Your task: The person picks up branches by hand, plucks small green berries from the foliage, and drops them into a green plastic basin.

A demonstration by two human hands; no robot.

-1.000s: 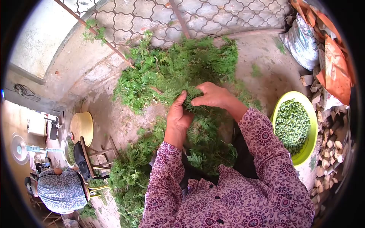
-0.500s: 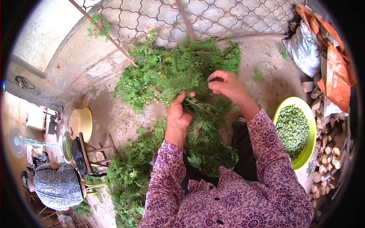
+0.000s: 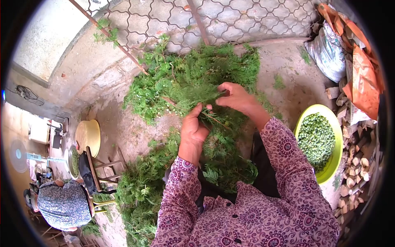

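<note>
My left hand (image 3: 193, 131) is closed round a leafy evergreen branch (image 3: 214, 118), its thumb pointing up along the stem. To its right, my right hand (image 3: 238, 99) is bent in a pinch at the branch's foliage, with something dark between thumb and forefinger that I cannot make out. Beyond both hands lies a big heap of cut green branches (image 3: 160, 88) with small pale berries. A second pile of greenery (image 3: 144, 197) spreads over the ground by my left arm and between my legs.
A yellow-green basin (image 3: 339, 150) of small green berries stands at right, beside stacked firewood (image 3: 354, 173) and a white sack (image 3: 328, 55). Metal lattice (image 3: 164, 20) borders the far side. At left are a yellowish tub (image 3: 95, 138), a wooden stool (image 3: 109, 168) and another person (image 3: 63, 206) bent over.
My right hand has moved left and slightly down, closer to my left hand and the branch. My left hand stays almost where it was, still gripping the branch.
</note>
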